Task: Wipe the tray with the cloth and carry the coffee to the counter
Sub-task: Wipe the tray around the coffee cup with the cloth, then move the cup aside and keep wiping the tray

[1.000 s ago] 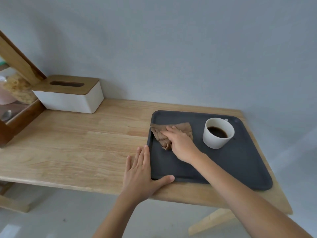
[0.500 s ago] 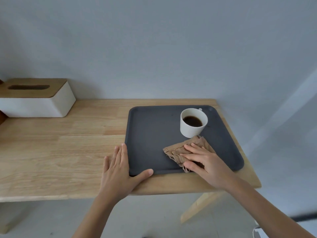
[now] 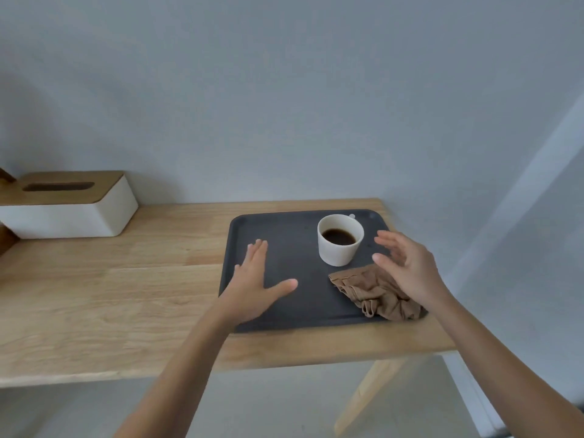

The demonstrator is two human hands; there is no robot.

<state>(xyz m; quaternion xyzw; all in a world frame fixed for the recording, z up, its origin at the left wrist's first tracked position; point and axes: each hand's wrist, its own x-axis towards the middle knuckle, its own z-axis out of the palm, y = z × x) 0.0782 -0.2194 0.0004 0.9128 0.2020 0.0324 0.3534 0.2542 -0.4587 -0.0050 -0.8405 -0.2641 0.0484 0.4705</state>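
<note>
Head view of a wooden table (image 3: 126, 279) set against a plain wall. A dark tray (image 3: 284, 308) occupies the centre right of the frame, near the table's right end. On it, toward the upper right, stands a white cup of coffee (image 3: 339, 240), upright and roughly half full. A crumpled brown cloth (image 3: 376, 294) lies loose at the lower right corner of the tray, just beside the cup's base and not gripped by either hand. The left hand (image 3: 256, 282) is spread flat with fingers extended over the tray's left portion; whether it presses on the surface cannot be told. The right hand (image 3: 407, 267) is raised, open and empty, fingers curved, immediately right of the cup and above the cloth, apart from both. A white tissue box (image 3: 66, 207) with a wooden lid sits at the left edge of the frame.

Judged progress: with the cloth lying released, the wiping stage appears finished or paused; the tray's visible surface shows no obvious spill. The coffee has not been lifted, so carrying it to the counter remains. No counter is identifiable in view.
</note>
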